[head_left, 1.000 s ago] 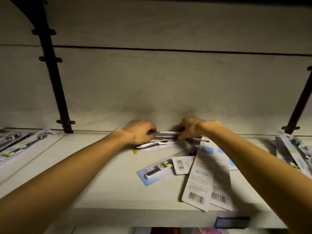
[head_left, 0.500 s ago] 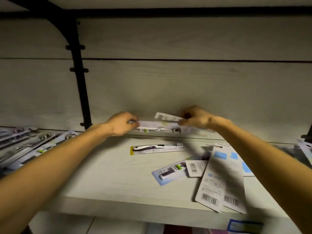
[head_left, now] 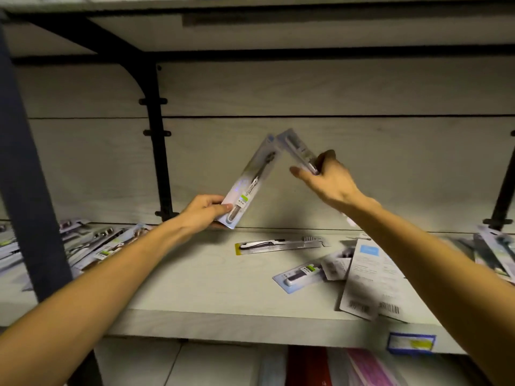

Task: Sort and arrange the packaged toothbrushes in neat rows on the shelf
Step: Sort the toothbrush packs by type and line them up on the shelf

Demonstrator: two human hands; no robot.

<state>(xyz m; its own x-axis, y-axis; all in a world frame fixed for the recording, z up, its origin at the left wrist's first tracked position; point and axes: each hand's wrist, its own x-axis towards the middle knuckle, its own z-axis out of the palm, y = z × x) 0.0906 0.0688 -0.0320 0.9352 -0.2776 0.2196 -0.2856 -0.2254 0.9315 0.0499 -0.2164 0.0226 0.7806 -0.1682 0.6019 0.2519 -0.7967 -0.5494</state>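
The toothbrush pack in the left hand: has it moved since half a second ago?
Yes. The pack in the left hand has tipped from flat to steeply upright, now high against the back panel.

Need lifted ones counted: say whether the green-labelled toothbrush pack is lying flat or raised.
Raised: the left hand holds the green-labelled toothbrush pack tilted above the pale shelf.

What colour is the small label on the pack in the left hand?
Lime green and white, on the pack held by the left hand; head view.
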